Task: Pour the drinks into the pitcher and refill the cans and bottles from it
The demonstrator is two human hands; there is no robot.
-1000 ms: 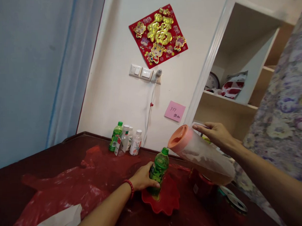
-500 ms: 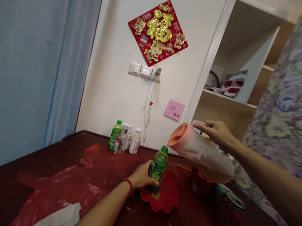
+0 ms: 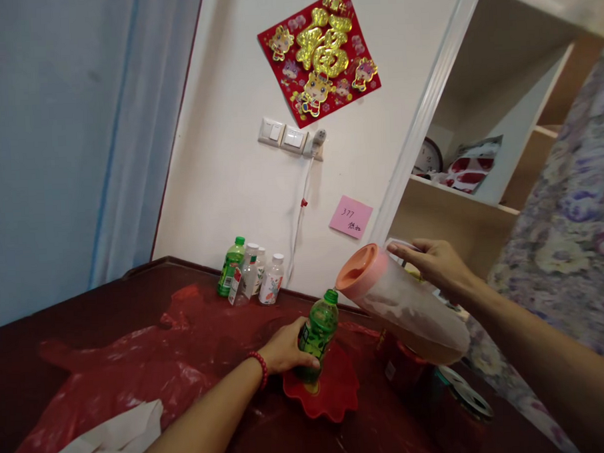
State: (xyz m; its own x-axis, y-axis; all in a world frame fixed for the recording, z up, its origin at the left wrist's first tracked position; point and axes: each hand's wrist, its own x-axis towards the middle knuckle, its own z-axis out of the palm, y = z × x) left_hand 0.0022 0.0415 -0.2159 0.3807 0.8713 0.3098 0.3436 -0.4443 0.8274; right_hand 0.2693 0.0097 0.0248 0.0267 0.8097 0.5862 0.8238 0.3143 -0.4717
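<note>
My left hand, with a red bead bracelet at the wrist, is wrapped round a green plastic bottle. The bottle leans slightly right above a red scalloped plate. By its handle, my right hand grips a frosted pitcher with an orange lid. The pitcher is tipped to the left, and brownish liquid shows along its lower side. Its lid edge is right by the bottle's mouth; whether a thin stream runs between them is hard to make out.
Behind the left hand stand a green bottle and several clear bottles by the wall. Red cans stand below the pitcher. A red plastic bag and a white cloth lie at left on the dark table.
The view has shifted slightly. Both hands keep their holds, and the pitcher stays tipped with its lid edge close to the bottle's mouth.
</note>
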